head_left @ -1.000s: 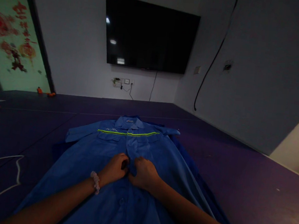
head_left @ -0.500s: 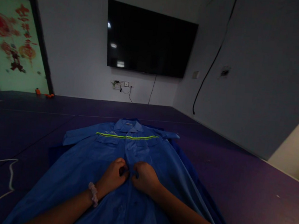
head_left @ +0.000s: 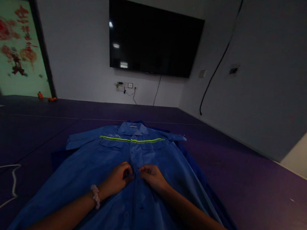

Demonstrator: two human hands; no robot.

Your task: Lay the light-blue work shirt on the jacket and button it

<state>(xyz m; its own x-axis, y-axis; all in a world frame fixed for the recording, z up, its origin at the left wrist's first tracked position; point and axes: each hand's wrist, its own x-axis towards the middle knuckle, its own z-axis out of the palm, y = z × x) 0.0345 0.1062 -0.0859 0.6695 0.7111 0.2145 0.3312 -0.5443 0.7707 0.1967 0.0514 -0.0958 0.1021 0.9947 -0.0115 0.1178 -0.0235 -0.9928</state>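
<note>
A blue work shirt with a yellow reflective stripe across the chest lies flat, front up, on a dark purple surface, collar pointing away from me. My left hand, with a pale scrunchie on the wrist, pinches the shirt's front placket at mid-chest. My right hand pinches the same placket from the other side. The fingertips of both hands nearly touch. What lies between the fingertips is too small to make out.
A darker blue cloth lies under the shirt and sticks out on its right. A white cord curls at the left. A black wall screen hangs ahead, with sockets below it. A decorated window is at the left.
Both hands stay at the shirt's placket; the right hand's fingers have stretched forward a little and pinch closer to the left hand. The camera has shifted slightly.
</note>
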